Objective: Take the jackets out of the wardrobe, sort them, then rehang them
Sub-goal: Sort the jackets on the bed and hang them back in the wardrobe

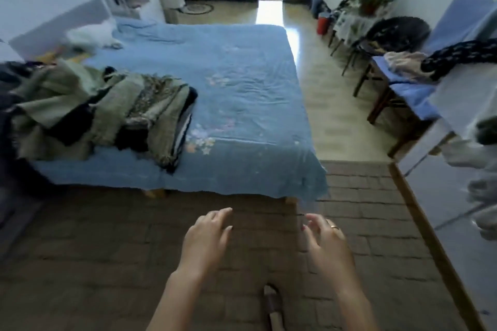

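Both hands, left hand [208, 234] and right hand [326, 239], hang empty, fingers loosely spread. Jackets [107, 107] lie heaped on the bed [242, 83] at ten o'clock; sorting and rehanging apparently remain.

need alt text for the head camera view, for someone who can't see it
Two empty hands, left hand and right hand, reach forward with relaxed fingers over a brown patterned floor toward a bed with a blue cover. A pile of green and dark jackets lies on the bed's left side.
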